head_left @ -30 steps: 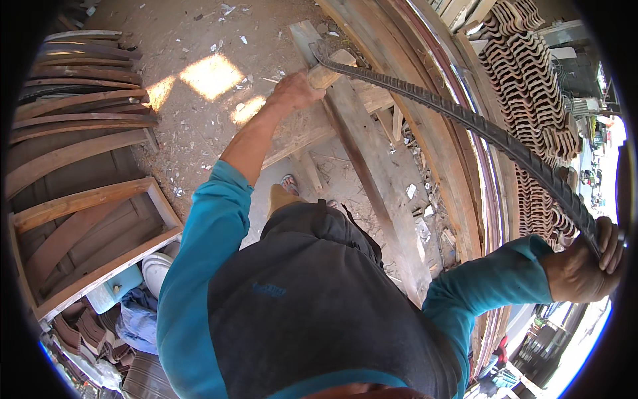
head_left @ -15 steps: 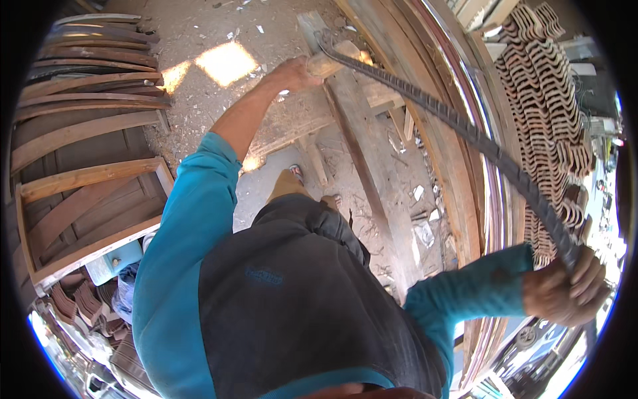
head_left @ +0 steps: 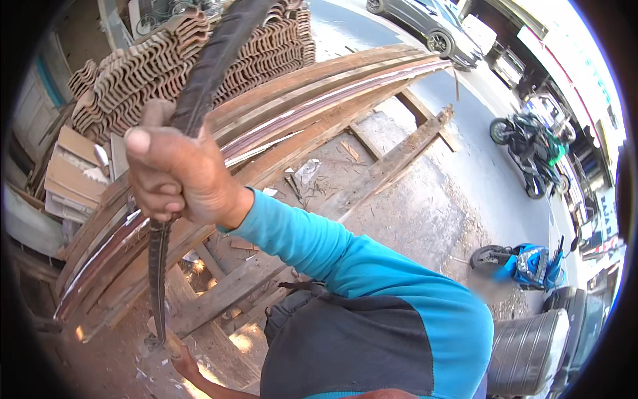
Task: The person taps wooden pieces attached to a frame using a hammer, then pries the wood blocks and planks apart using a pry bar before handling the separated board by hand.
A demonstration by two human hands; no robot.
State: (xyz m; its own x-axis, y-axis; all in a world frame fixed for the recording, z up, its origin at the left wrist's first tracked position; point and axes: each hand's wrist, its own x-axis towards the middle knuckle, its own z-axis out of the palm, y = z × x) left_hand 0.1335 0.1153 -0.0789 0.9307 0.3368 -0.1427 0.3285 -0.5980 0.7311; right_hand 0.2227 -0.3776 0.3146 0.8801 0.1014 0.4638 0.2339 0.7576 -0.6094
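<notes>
Ribbed bar cut off by the top edge, partly hidden within the right grip.

The wide camera sits on the person's head, left of its twin, and I see it looking down over the shirt and out toward the street at the person's right. The right hand looms close to the lens; the left hand lies farther off, low toward the dark, rounded rim.
</notes>
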